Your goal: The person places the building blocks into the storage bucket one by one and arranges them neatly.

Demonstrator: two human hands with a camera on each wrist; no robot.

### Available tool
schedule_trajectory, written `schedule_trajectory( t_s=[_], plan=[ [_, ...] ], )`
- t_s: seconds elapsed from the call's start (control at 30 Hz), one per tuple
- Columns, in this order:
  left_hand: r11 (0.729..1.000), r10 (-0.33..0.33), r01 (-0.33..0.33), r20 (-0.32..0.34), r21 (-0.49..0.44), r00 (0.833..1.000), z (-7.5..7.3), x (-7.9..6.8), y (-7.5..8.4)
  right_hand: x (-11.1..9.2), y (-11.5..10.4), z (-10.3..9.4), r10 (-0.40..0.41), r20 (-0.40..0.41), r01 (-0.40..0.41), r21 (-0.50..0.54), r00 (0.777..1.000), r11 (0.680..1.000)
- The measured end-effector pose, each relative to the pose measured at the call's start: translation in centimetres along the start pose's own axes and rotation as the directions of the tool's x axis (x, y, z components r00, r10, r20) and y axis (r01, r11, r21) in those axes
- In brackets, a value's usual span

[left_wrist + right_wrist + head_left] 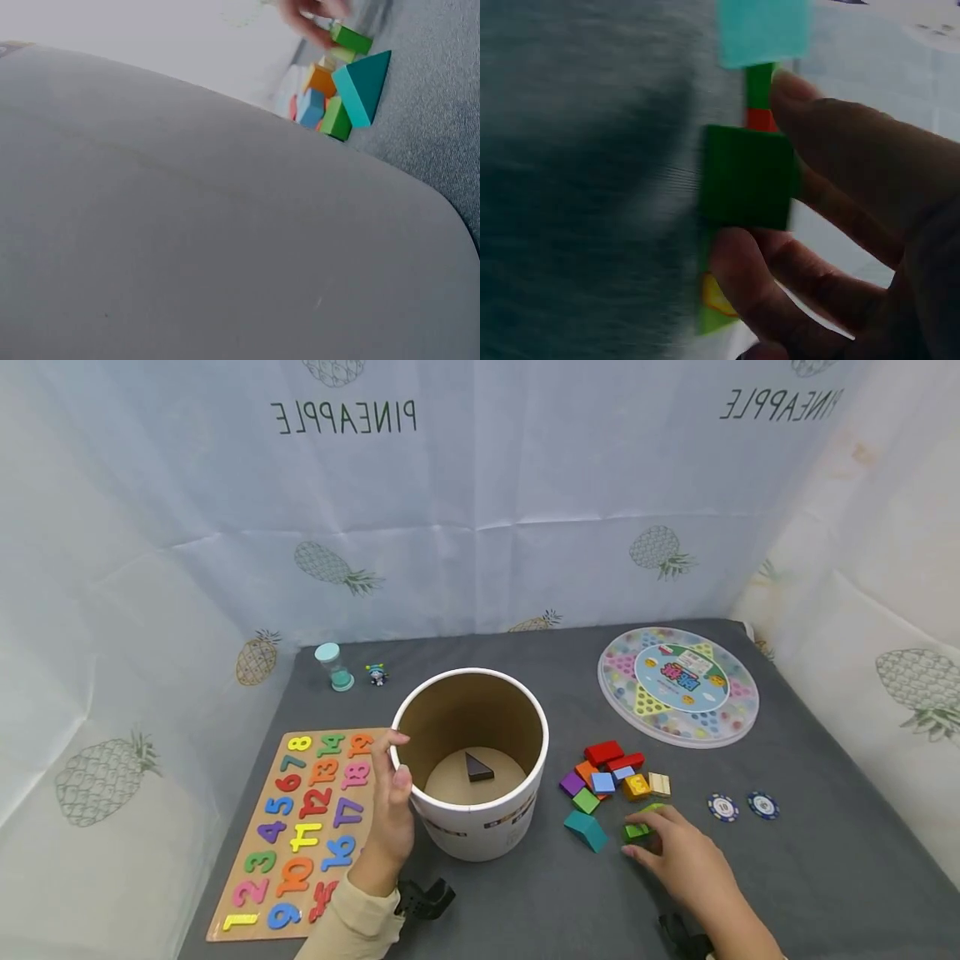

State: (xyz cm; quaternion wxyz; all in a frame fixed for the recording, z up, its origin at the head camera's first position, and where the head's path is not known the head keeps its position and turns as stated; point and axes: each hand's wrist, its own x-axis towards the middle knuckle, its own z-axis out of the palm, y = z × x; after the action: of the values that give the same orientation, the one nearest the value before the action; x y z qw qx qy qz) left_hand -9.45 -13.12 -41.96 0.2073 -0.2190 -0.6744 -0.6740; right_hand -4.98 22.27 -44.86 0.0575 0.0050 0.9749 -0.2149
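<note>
A white cardboard bucket [465, 835] stands in the middle of the table, with a dark triangular block [478, 768] on its floor. My left hand [392, 810] grips the bucket's left rim. In the left wrist view the bucket's pale wall [187, 225] fills most of the picture. My right hand [686, 856] reaches down around a green block [636, 832], thumb and fingers spread to either side. Seen from the right wrist, fingertips [739, 247] lie right at one edge of this green block [746, 180], and the thumb is beyond the opposite edge.
Beside the bucket lies a pile of colored blocks [602, 782], with a teal triangular block [586, 831] in front. Two poker chips [723, 807] are at right, a round game board [678, 687] behind. A number puzzle [300, 827], an hourglass [335, 667] and a small figurine [377, 674] occupy the left.
</note>
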Motion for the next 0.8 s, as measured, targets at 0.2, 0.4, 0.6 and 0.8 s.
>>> schedule_trajectory(
  t_s=[0.2,0.4,0.6,0.8],
  plan=[
    [1.0,0.002,-0.002,-0.002,0.011,1.0,0.1,-0.1,0.0,-0.3,0.7,1.3,-0.03,-0.081,0.03,-0.005,0.996,1.0],
    [0.999,-0.016,0.017,-0.012,0.034,1.0,-0.2,-0.1,0.1,0.5,-2.8,-1.4,-0.172,-0.419,0.234,0.1,0.892,0.967],
    [1.0,0.006,-0.006,-0.022,0.013,1.0,-0.2,-0.1,0.2,2.0,-9.6,-5.4,-0.352,-0.589,0.574,0.242,0.728,0.782],
    [1.0,0.0,0.0,-0.014,0.005,1.0,0.2,0.0,0.2,3.7,-14.9,-6.1,-0.426,-0.512,0.61,0.266,0.746,0.747]
  ],
)
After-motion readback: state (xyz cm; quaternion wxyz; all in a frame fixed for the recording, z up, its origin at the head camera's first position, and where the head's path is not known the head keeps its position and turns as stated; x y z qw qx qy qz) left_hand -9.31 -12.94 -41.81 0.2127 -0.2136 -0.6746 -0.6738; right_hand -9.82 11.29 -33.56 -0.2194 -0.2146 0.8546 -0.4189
